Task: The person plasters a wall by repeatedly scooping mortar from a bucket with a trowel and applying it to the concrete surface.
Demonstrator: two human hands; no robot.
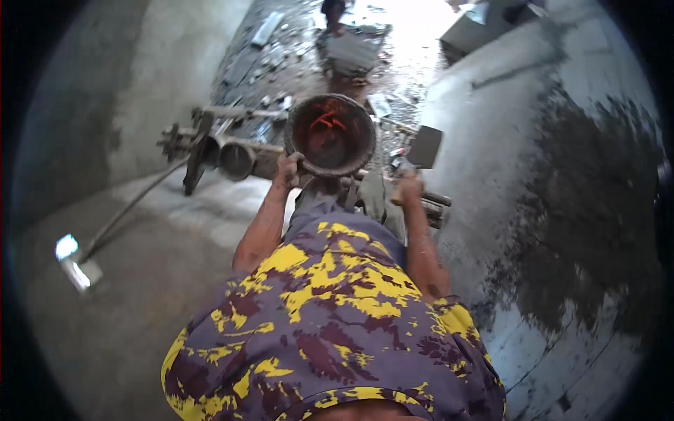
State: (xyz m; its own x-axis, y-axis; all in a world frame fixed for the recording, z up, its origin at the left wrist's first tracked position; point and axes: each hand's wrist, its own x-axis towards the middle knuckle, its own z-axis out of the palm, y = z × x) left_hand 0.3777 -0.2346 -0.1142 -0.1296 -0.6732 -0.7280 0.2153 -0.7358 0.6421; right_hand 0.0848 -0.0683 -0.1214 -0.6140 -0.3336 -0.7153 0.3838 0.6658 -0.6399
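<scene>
My left hand (pixel 288 168) grips the left side of the rim of a round, grimy bucket (pixel 316 151), which is tipped so that its reddish inside shows. My right hand (pixel 411 188) is closed on the handle of a flat trowel (pixel 425 146), its square grey blade raised to the right of the bucket. Below the bucket, partly hidden by it and my body, are my legs and some poles (pixel 435 200).
Pipes and poles (pixel 235 160) lie to the left, with a long rod (pixel 130 207) slanting down. A wet dark patch (pixel 583 210) covers part of the right wall (pixel 477 154). Rubble (pixel 263 70) covers the ground ahead, where a dark figure, apparently a person (pixel 333 17), appears.
</scene>
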